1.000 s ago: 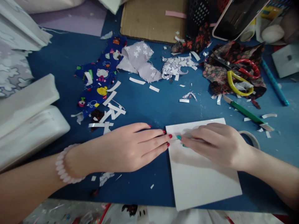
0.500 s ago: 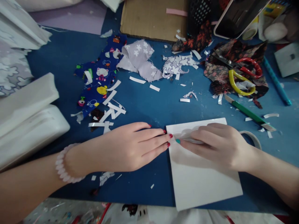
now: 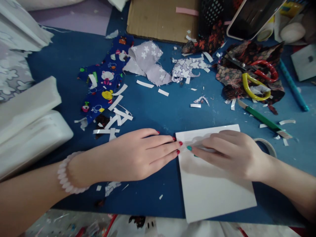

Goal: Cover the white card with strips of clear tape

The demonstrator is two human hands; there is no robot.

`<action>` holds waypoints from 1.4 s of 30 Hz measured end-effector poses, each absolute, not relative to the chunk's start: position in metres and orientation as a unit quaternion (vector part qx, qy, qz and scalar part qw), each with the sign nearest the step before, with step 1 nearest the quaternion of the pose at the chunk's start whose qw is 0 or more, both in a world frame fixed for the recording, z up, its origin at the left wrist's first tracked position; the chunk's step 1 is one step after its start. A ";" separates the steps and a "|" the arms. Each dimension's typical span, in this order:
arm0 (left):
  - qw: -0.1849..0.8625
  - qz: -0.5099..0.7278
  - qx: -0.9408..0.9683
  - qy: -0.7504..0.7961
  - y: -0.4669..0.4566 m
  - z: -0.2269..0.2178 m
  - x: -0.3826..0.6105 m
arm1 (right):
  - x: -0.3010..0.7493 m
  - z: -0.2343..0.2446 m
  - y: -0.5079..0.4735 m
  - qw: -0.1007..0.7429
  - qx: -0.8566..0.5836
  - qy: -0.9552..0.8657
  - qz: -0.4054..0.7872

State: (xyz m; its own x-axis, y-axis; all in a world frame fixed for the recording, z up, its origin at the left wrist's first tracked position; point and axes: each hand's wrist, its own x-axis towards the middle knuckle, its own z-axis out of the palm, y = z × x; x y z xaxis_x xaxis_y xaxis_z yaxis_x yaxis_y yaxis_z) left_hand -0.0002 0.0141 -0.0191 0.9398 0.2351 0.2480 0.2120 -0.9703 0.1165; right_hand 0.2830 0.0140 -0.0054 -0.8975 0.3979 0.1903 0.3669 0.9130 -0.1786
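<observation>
**Both hands flat at the white card's far-left corner**

One white rectangular card (image 3: 214,194) lies on the blue mat (image 3: 158,108), near right, with its near edge overhanging the mat.

Left hand (image 3: 138,156): flat on the mat, palm down, fingers pressed together. The red-nailed tips touch the card's left edge and nothing is gripped.

Right hand (image 3: 229,153): flat across the card's far part, fingers together and pressing down. The teal-nailed tip sits just beside the left hand's tips. A faint pale strip shows under the fingers, but I cannot tell what it is.

Around them:
- 1 clear tape roll (image 3: 268,144), touching the right wrist
- 1 green-handled craft knife (image 3: 261,120), far right of the card
- 2 scissors on dark floral cloth: red-handled (image 3: 266,67) and yellow-handled (image 3: 254,90)
- 1 teal pen (image 3: 293,87), far right
- 1 blue cartoon-print fabric scrap (image 3: 105,82) and 1 lilac flower-print scrap (image 3: 146,61), far left of the card
- 1 brown cardboard sheet (image 3: 160,19), far edge
- many white paper slivers, uncounted
</observation>
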 end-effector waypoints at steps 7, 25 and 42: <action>0.073 0.125 0.980 0.138 0.013 -0.022 0.002 | 0.282 -0.005 0.015 0.105 -0.187 -0.974 0.074; 0.045 0.129 0.983 0.121 0.006 -0.016 0.009 | 0.312 0.019 0.017 -0.017 -0.331 -0.937 0.105; 0.085 0.111 0.986 0.086 0.005 -0.012 0.005 | 0.326 0.038 0.009 -0.153 -0.406 -0.894 0.113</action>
State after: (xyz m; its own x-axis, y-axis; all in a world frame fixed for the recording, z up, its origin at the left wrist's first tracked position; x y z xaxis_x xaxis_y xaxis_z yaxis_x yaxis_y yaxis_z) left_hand 0.0051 0.0050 -0.0117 0.9603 0.1891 0.2050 0.1513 -0.9708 0.1864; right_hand 0.3260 0.0090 0.0378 -0.6232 0.6913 -0.3658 0.7607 0.6443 -0.0783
